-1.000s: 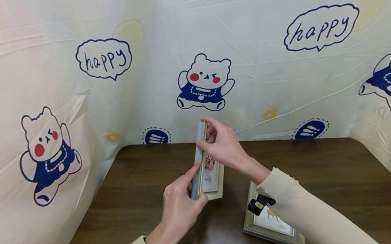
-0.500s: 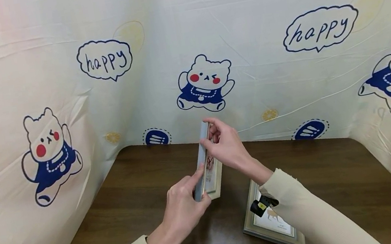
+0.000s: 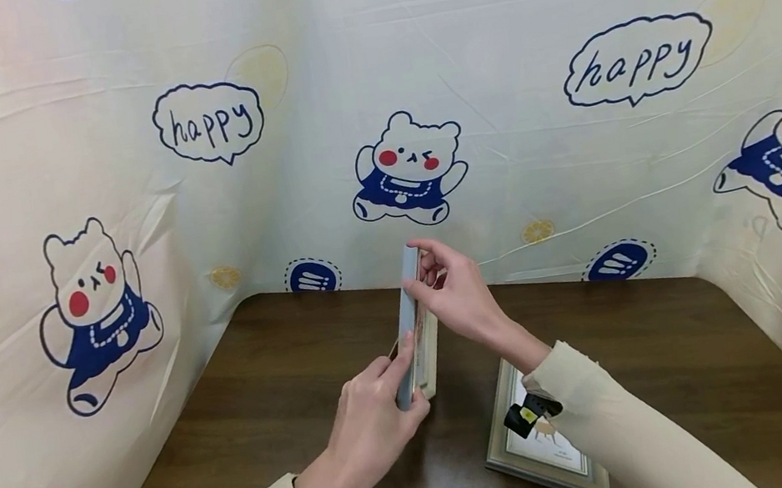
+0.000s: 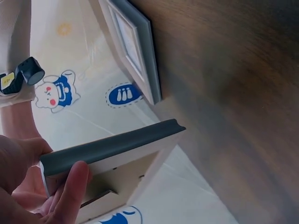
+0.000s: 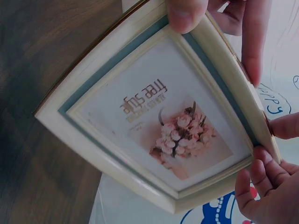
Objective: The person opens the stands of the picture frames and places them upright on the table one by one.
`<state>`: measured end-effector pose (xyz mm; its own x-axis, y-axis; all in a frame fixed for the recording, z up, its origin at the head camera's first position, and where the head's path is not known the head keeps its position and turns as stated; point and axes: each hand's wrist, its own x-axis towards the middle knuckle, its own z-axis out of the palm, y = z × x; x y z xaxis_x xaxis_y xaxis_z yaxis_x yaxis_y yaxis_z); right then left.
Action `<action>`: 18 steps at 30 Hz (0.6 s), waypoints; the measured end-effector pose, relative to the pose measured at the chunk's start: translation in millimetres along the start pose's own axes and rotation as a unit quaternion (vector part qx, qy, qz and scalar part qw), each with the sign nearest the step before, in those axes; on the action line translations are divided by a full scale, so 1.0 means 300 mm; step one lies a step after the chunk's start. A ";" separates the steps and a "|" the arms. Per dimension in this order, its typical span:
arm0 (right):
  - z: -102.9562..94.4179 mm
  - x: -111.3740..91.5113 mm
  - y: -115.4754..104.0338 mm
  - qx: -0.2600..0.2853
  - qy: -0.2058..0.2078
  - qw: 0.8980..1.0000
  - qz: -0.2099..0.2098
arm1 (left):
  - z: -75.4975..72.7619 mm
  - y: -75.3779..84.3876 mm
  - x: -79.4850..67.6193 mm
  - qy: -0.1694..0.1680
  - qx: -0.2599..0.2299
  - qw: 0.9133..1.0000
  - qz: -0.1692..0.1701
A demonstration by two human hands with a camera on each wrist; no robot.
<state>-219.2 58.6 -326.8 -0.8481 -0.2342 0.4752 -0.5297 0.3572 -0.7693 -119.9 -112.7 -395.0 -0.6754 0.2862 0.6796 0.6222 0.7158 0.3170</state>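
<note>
A cream picture frame (image 5: 117, 154) with a blue-green inner band is held up off the dark table, nearly edge-on in the head view. Behind its pane is a print of pink flowers with lettering. My left hand (image 3: 369, 433) grips the near end of its blue-grey side edge, thumb and index finger on opposite faces. At the far end my right hand (image 3: 455, 293) pinches the same frame. In the left wrist view, part of the frame's back with a stand flap shows below the grey edge (image 4: 117, 142).
A second picture frame (image 3: 499, 460) lies face up on the brown wooden table (image 3: 289, 377), partly under my right forearm. White cloth (image 3: 312, 121) with cartoon bears and "happy" bubbles surrounds the table at the back and sides.
The held frame has turned so its face shows less and its side edge more. My left hand has shifted slightly right with it. The second frame has stayed put.
</note>
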 end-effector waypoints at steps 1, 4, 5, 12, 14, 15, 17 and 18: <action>-0.001 0.001 0.002 0.004 0.000 1.000 -0.002 | -0.001 0.001 0.000 -0.002 0.003 1.000 0.005; -0.003 0.000 0.010 0.012 -0.001 1.000 -0.007 | -0.002 0.010 0.001 -0.006 0.014 1.000 0.010; -0.004 -0.001 0.013 0.015 -0.001 1.000 -0.008 | -0.001 0.012 0.002 -0.009 0.016 1.000 0.010; -0.007 -0.008 0.025 0.031 -0.002 0.999 -0.011 | 0.000 0.025 0.001 -0.021 0.047 0.999 0.016; -0.009 -0.010 0.025 0.034 -0.002 0.999 -0.010 | -0.003 0.030 0.001 -0.023 0.060 0.998 0.021; -0.010 -0.011 0.025 0.035 -0.001 0.999 -0.009 | -0.004 0.032 0.001 -0.025 0.066 0.997 0.023; -0.012 -0.014 0.026 0.037 -0.001 0.999 -0.007 | -0.008 0.037 0.001 -0.027 0.079 0.996 0.026; -0.013 -0.015 0.025 0.039 0.000 0.999 -0.007 | -0.009 0.039 0.001 -0.028 0.082 0.996 0.027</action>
<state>-219.4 65.8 -333.0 -0.8408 -0.2393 0.4856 -0.5388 0.2825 -0.7937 -111.8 -106.0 -389.4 -0.6675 0.3587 0.6525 0.5875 0.7921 0.1656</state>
